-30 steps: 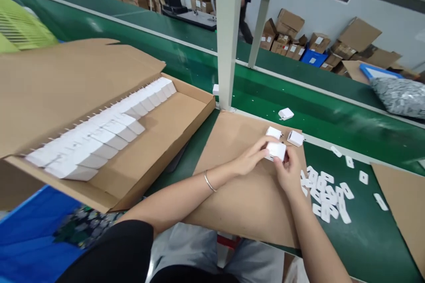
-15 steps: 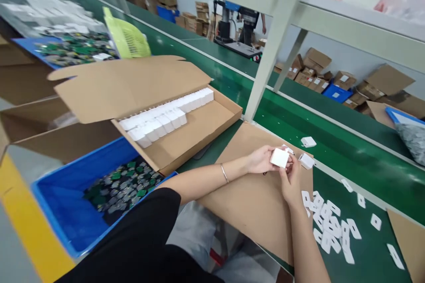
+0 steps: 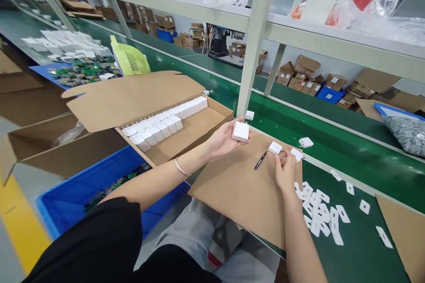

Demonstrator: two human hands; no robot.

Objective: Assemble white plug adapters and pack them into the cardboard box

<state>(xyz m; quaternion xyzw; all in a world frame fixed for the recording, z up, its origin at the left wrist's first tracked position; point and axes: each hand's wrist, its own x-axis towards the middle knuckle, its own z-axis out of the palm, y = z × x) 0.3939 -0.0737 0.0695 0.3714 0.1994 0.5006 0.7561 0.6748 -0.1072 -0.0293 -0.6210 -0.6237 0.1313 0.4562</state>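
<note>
A white charger housing (image 3: 240, 131) rests in my left hand (image 3: 223, 140), whose fingers curl round it above the cardboard sheet (image 3: 232, 190). My right hand (image 3: 286, 169) is over the sheet's right part, its fingers closed beside a second white housing (image 3: 275, 147); whether they grip it I cannot make out. Another white housing (image 3: 296, 154) lies just right of those fingertips. Black tweezers (image 3: 260, 160) lie on the sheet between my hands. To the left, an open carton (image 3: 206, 130) holds rows of white housings (image 3: 154, 131).
Several flat white plates (image 3: 318, 212) lie on the green table at the right. A blue bin (image 3: 66, 199) with circuit boards stands at lower left. A shelf post (image 3: 254, 48) rises behind the sheet. A green basket (image 3: 131, 57) is beyond the carton.
My left hand has moved left, towards the carton, with the white housing. My right hand has let go of that housing and is now apart from it. The tweezers have come into clear view.
</note>
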